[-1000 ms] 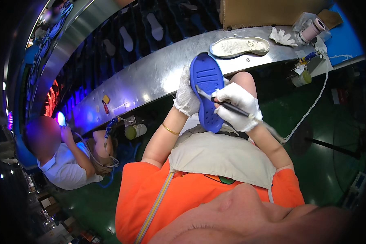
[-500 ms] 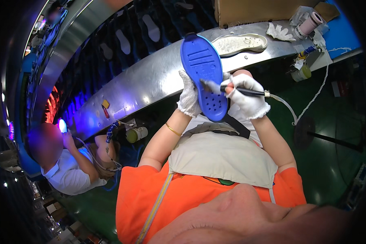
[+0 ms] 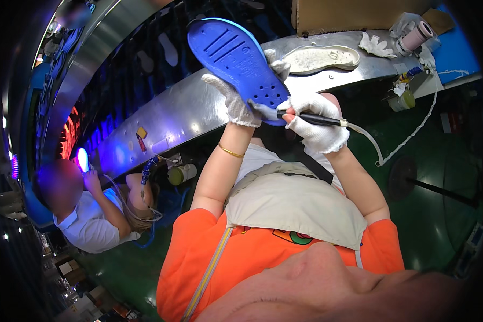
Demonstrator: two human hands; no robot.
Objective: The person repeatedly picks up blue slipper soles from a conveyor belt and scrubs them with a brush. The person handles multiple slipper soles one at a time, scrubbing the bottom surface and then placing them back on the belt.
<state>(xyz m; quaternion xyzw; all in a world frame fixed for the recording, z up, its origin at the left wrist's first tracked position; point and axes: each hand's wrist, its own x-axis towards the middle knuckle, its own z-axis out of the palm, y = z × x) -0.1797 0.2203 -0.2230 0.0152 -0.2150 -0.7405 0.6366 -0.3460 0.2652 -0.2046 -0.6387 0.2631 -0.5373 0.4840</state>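
A blue shoe sole [image 3: 233, 59] is raised above the metal ledge, tilted, with its slotted, holed face toward me. My gloved left hand [image 3: 236, 104] is closed around its middle, thumb at the left edge and fingertips showing past the right edge. My gloved right hand [image 3: 317, 135] is closed on a black-handled brush [image 3: 327, 120], whose rear end joins a pale tube. The grey bristles touch or lie very near the sole's lower left edge, by the small holes. Behind, a cream-white sole [image 3: 319, 59] lies on the ledge.
The curved metal ledge [image 3: 182, 107] borders a dark conveyor carrying more soles. White gloves [image 3: 377, 45], a pink roll [image 3: 416, 36] and a cardboard box [image 3: 354, 17] sit at back right. Jars [image 3: 181, 174] hang below the ledge. Another person [image 3: 91, 220] sits at left.
The blue sole and both hands have shifted left, the sole tipping further left at its top. The brush has moved from the sole's middle to its lower left edge.
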